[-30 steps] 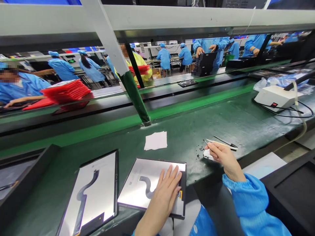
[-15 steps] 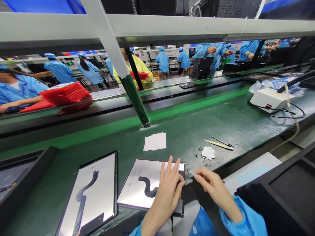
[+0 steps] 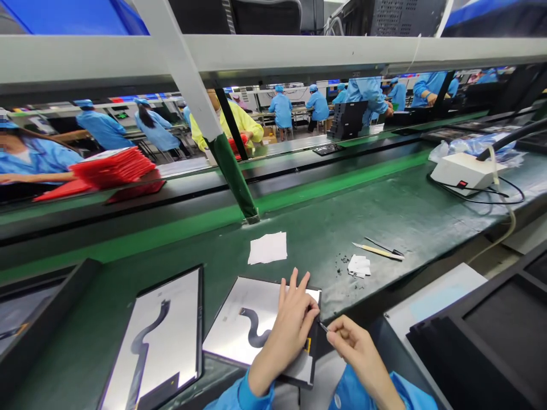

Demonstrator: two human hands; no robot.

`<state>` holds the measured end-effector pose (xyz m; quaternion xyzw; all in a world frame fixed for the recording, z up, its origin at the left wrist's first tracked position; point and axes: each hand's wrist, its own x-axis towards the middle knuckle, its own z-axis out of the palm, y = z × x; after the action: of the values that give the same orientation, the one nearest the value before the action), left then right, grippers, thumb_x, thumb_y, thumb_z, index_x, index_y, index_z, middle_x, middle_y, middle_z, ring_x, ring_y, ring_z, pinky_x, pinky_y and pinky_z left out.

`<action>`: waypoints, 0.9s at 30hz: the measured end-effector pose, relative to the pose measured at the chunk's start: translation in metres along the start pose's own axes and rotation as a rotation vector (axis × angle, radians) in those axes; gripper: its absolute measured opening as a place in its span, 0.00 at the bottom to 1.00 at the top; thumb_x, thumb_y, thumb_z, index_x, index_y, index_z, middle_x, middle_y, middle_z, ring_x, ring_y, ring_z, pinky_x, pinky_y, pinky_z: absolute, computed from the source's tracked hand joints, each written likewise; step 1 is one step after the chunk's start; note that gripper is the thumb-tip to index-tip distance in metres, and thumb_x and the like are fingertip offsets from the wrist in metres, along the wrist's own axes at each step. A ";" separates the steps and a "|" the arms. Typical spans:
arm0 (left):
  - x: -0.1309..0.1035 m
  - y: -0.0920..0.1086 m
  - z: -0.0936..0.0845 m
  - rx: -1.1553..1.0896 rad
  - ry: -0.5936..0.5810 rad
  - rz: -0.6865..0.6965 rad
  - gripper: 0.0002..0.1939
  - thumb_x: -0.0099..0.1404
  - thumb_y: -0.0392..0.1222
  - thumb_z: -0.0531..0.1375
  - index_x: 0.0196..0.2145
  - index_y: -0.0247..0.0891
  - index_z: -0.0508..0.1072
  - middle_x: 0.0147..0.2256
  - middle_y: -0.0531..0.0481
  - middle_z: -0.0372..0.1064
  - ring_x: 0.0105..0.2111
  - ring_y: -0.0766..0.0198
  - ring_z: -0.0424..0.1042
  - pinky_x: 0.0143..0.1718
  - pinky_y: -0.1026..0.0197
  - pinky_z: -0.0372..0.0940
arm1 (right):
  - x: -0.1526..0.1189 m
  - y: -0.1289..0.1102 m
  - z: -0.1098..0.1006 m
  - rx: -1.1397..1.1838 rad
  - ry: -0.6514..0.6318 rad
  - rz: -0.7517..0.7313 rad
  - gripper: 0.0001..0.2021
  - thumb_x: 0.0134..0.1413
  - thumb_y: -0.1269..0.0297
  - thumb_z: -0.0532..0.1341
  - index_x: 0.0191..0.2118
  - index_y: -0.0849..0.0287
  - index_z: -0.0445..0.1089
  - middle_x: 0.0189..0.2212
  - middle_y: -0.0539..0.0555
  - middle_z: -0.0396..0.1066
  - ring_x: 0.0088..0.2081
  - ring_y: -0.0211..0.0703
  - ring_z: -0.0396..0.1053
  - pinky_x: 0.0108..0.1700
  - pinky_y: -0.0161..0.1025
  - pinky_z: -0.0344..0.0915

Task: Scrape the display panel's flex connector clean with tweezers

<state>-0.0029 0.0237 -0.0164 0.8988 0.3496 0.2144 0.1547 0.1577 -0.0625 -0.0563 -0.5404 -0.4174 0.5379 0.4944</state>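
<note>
My left hand point(image 3: 287, 324) lies on a display panel point(image 3: 226, 324) with a silvery back and a dark, S-curved ribbon cable point(image 3: 252, 330). Three of its fingers are spread upward, while thumb and forefinger come together at the panel's right edge. A thin, pointed metal tool point(image 3: 323, 327) is pinched in my right hand point(image 3: 352, 344), its tip close to that same edge. The panel's lower right corner overhangs the bench front. To the left, a second display panel point(image 3: 171, 324) lies silvery side up, also with a ribbon cable.
White paper sheets point(image 3: 268, 248) lie beyond the panel. Small white pieces point(image 3: 359, 266), dark crumbs and a cream-handled blade point(image 3: 379, 251) are to the right. Black trays point(image 3: 482, 341) stand at lower right, a white box point(image 3: 464, 173) farther back. Co-workers sit and stand beyond the line.
My right hand has moved down and left, bringing the tool's tip nearer the panel's edge. The panel's lower right corner has shifted slightly toward me, with my left hand staying on it.
</note>
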 end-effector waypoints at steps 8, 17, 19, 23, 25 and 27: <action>-0.020 0.021 -0.002 0.248 0.049 0.125 0.14 0.68 0.23 0.45 0.32 0.38 0.63 0.68 0.34 0.50 0.71 0.43 0.31 0.62 0.24 0.47 | -0.002 0.013 0.015 0.191 0.028 0.052 0.28 0.51 0.33 0.60 0.30 0.59 0.67 0.17 0.44 0.61 0.16 0.29 0.46 0.20 0.33 0.41; -0.003 0.023 0.003 0.276 0.043 0.122 0.10 0.72 0.30 0.50 0.47 0.36 0.67 0.65 0.37 0.57 0.70 0.46 0.42 0.65 0.29 0.46 | -0.005 0.006 0.009 0.076 0.049 0.012 0.25 0.46 0.38 0.67 0.26 0.59 0.68 0.18 0.43 0.55 0.22 0.33 0.50 0.24 0.33 0.48; -0.019 0.016 0.009 0.293 0.106 0.055 0.21 0.73 0.42 0.54 0.60 0.32 0.59 0.65 0.31 0.57 0.69 0.41 0.45 0.62 0.28 0.50 | -0.004 0.007 0.010 0.162 -0.011 0.083 0.28 0.46 0.34 0.65 0.26 0.58 0.67 0.15 0.41 0.51 0.18 0.31 0.45 0.20 0.32 0.42; -0.052 0.011 0.020 0.342 0.152 0.040 0.43 0.66 0.59 0.60 0.66 0.27 0.50 0.63 0.23 0.56 0.67 0.29 0.46 0.59 0.21 0.45 | -0.007 0.014 0.009 0.259 -0.068 0.132 0.30 0.46 0.31 0.62 0.30 0.60 0.69 0.12 0.38 0.46 0.15 0.28 0.38 0.17 0.32 0.36; -0.059 0.014 0.023 0.363 0.125 0.070 0.42 0.67 0.54 0.60 0.67 0.27 0.49 0.65 0.24 0.54 0.67 0.30 0.46 0.60 0.22 0.42 | -0.011 0.018 0.006 0.294 -0.072 0.151 0.30 0.45 0.32 0.64 0.31 0.60 0.70 0.12 0.37 0.46 0.14 0.27 0.38 0.17 0.31 0.36; -0.059 0.018 0.023 0.374 0.099 0.097 0.38 0.68 0.45 0.59 0.67 0.27 0.47 0.66 0.26 0.52 0.68 0.33 0.45 0.61 0.23 0.40 | -0.015 0.021 0.003 0.282 -0.057 0.152 0.30 0.46 0.32 0.64 0.31 0.61 0.70 0.12 0.38 0.47 0.14 0.27 0.39 0.17 0.32 0.36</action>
<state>-0.0208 -0.0328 -0.0451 0.9161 0.3469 0.1967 -0.0427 0.1524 -0.0806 -0.0744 -0.4802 -0.3096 0.6422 0.5110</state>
